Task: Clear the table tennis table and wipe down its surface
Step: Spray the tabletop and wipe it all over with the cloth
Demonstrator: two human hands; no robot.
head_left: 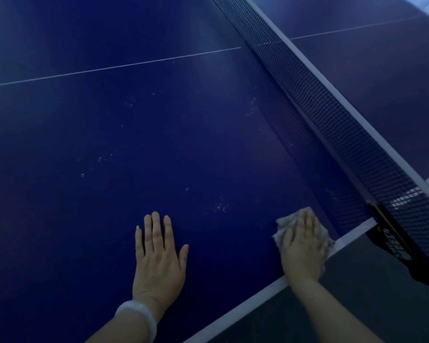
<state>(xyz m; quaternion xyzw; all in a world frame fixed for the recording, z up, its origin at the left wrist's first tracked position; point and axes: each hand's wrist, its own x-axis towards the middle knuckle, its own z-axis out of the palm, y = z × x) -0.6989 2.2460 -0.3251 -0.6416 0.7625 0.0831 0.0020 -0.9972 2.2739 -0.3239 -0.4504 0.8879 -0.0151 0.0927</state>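
The blue table tennis table [139,134] fills the view, its surface dotted with small pale specks. My left hand [159,258] lies flat on the blue top with fingers straight and spread, a white band on its wrist. My right hand [304,246] presses flat on a grey cloth [281,231] at the table's near white edge, close to the net. The cloth shows around the fingers, partly over the white border line.
The dark net [332,112] with a white top band runs diagonally from the top centre to the right. Its black clamp post [406,246] grips the table edge right of my right hand. Dark floor [357,305] lies beyond the near edge.
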